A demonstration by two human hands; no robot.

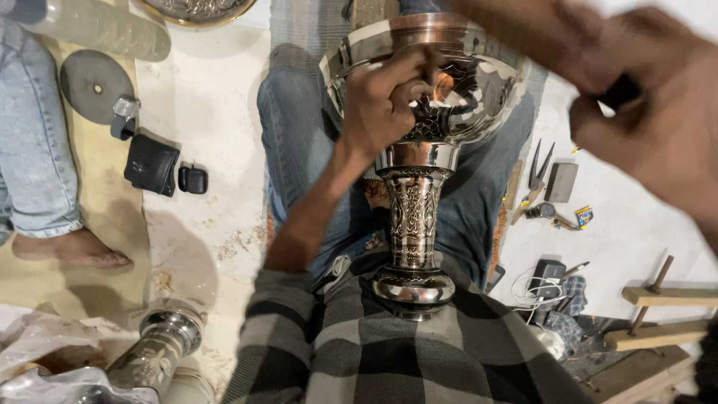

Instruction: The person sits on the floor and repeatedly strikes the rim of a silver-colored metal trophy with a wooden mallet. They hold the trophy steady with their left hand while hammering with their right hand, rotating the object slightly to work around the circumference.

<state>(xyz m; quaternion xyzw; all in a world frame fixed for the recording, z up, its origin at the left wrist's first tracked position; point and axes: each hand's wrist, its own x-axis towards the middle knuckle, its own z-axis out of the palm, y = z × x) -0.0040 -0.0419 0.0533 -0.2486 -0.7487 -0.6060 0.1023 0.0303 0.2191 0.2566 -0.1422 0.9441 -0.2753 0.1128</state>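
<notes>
Item: engraved metal goblet-shaped vessel [416,217], upright on the person's lap, foot against the checked shirt [389,352]. Risk, as judged: braced only by the knees, it could tip or roll toward the pliers [535,179] on the floor. Left hand [385,101]: arm raised, fingers curled into the bowl, pinching something small, unidentifiable. Right hand [658,112]: lifted, blurred; grip not discernible.

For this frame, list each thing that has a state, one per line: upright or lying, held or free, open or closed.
Metal goblet: upright on the lap, bowl tipped away from the camera.
Left hand: closed on the goblet's bowl rim.
Right hand: raised, blurred, apart from the goblet; grip unclear.
Pliers: lying on the floor, handles spread.
Black wallet: closed, lying flat.
Small black case: closed.
Second metal stem: lying on its side.
</notes>
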